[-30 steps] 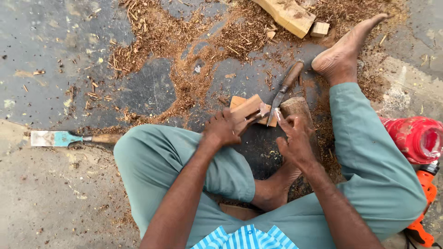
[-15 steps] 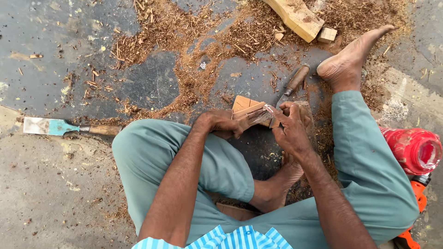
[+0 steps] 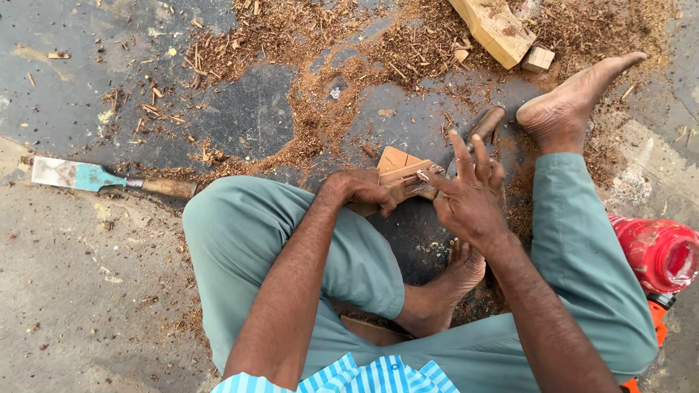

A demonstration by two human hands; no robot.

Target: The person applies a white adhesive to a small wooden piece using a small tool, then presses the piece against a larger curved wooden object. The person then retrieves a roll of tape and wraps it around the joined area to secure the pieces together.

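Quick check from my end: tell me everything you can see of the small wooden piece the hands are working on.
The small wooden piece is a pale tan block with flat sawn faces and a straight groove line on top, darker and rougher toward its right end. It sits low above the dark floor, between the knees, amid sawdust. The left hand grips its near left side; the right hand touches its right end with thumb and fingers, other fingers spread. Its underside is hidden.
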